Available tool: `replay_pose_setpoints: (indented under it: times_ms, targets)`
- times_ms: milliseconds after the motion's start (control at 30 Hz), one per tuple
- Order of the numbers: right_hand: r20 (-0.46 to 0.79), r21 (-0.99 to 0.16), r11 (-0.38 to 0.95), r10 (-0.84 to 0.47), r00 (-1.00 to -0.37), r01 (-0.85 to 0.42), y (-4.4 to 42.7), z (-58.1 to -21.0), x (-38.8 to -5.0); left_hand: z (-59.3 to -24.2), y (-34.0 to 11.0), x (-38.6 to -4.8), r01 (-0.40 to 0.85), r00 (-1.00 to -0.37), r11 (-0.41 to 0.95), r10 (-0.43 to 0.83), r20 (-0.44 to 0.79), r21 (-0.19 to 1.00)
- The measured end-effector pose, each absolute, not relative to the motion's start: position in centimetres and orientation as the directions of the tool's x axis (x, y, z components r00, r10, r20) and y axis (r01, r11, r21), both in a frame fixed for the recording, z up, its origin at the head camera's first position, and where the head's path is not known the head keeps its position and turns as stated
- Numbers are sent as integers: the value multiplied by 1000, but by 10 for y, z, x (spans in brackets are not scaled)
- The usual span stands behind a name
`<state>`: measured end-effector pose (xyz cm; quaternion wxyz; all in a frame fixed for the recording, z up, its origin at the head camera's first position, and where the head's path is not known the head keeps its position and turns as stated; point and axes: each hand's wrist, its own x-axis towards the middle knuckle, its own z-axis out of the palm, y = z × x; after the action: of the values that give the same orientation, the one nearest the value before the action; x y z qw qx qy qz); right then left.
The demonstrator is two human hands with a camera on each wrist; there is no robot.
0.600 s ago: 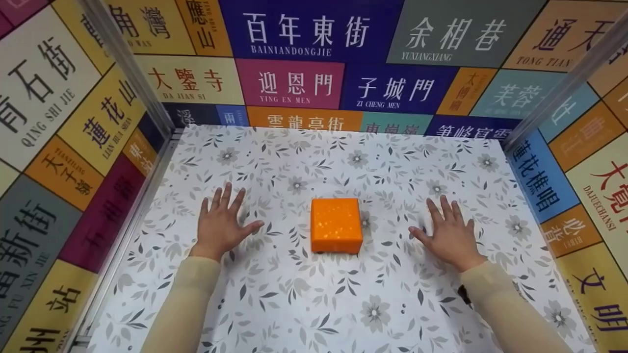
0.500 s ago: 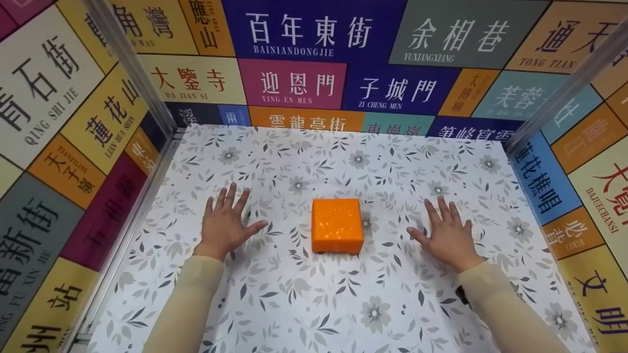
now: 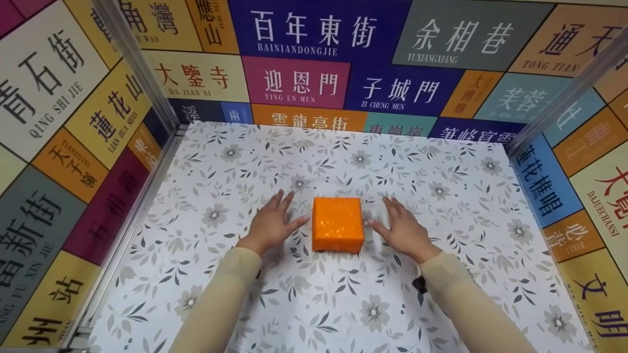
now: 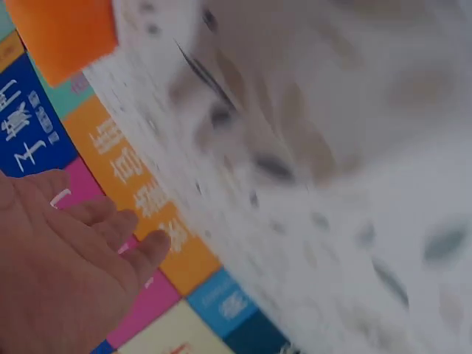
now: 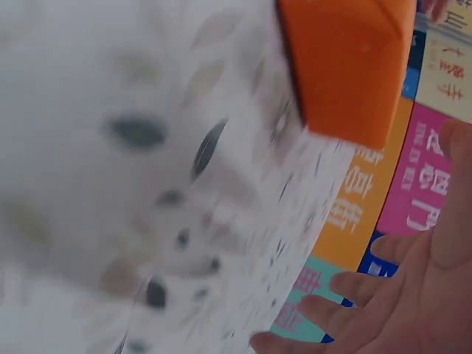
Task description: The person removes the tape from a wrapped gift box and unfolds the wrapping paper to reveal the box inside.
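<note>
An orange box (image 3: 337, 224) with a shiny wrapped surface sits in the middle of the floral-patterned tabletop (image 3: 304, 304). To its left is my left hand (image 3: 272, 223), thumb pointing at the box and fingers extended. My right hand (image 3: 405, 228) mirrors it on the other side, its thumb a small gap from the box. Neither hand holds anything. In the left wrist view, the palm of the left hand (image 4: 74, 258) shows, with part of the orange box (image 4: 66, 33) above it. The right wrist view has the box (image 5: 346, 70) above the spread right hand (image 5: 398, 287).
Panels with colourful blocks of characters enclose the table: a back wall (image 3: 314, 29), a left wall (image 3: 64, 162) and a right wall (image 3: 588, 196). Metal posts (image 3: 142, 68) stand at the corners. Dark straps show under the sleeves at the wrists.
Both hands have moved inward from the sides toward the orange box, the left one rightward and the right one leftward. The box stays where it was on the table.
</note>
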<state>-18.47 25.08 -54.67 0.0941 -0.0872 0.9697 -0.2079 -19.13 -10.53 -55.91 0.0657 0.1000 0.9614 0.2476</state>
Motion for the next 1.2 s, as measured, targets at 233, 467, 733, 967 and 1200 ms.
replay_pose_setpoints:
  times_ms: [233, 467, 733, 967, 1200]
  targets:
    - [-237, -511, 857, -214, -948, -66, 203, -557, -189, -560, -58, -191, 10, -961, 695, 205, -185, 719]
    - [-258, -647, 762, -187, -948, 26, 190, -570, -188, -562, -42, -193, -161, -943, 596, 142, -301, 786]
    - [-278, -701, 708, -169, -946, 80, 190, -568, -186, -566, -42, -193, -204, -930, 564, 142, -338, 800]
    - [-265, -729, 679, -161, -951, 89, 191, -561, -180, -561, -41, -186, -175, -942, 548, 150, -301, 818]
    - [-223, -752, 654, -133, -966, 84, 191, -558, -176, -557, -46, -182, -204, -961, 415, 87, -262, 887]
